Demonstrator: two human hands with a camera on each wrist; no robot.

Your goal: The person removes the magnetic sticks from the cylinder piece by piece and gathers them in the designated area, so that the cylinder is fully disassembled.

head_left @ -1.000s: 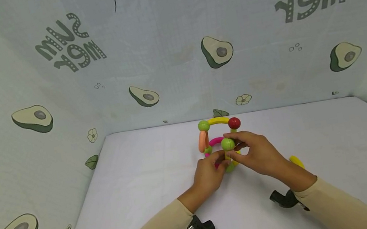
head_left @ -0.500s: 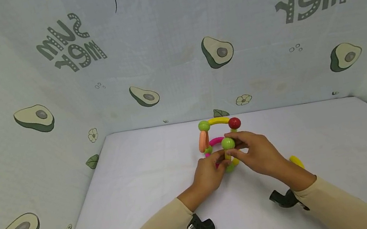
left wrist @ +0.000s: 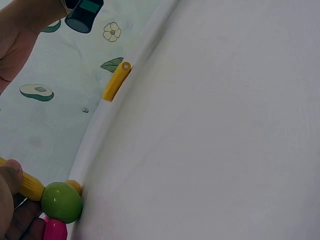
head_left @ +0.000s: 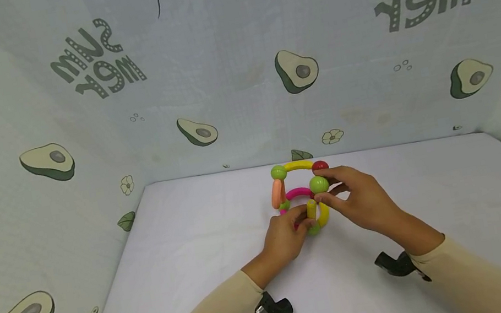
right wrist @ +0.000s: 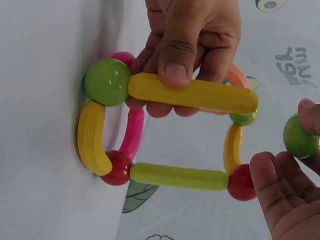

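Observation:
My left hand (head_left: pixel 286 237) pinches an upright yellow rod (right wrist: pixel 200 94) between thumb and fingers. The rod's foot meets a green ball (right wrist: pixel 106 82) at the base of a stick-and-ball frame. Its upper end is bare. In the right wrist view, my right hand (right wrist: pixel 295 185) holds a loose green ball (right wrist: pixel 298 136), apart from that rod's end. The frame also has red balls (right wrist: pixel 116 168), a light green rod (right wrist: pixel 179 176), curved yellow pieces (right wrist: pixel 93 137) and pink pieces (right wrist: pixel 133 132). An orange rod (head_left: pixel 277 193) stands on its left side in the head view.
The frame stands on a white-covered table (head_left: pixel 200 215). A single yellow stick (left wrist: pixel 117 81) lies farther off, seen in the left wrist view. Behind the table hangs a pale cloth (head_left: pixel 237 80) printed with avocados. Black camera mounts (head_left: pixel 277 307) sit at both wrists.
The green ball in my right hand has come off the top of the yellow rod and moved up and right. My left hand keeps its place on the rod.

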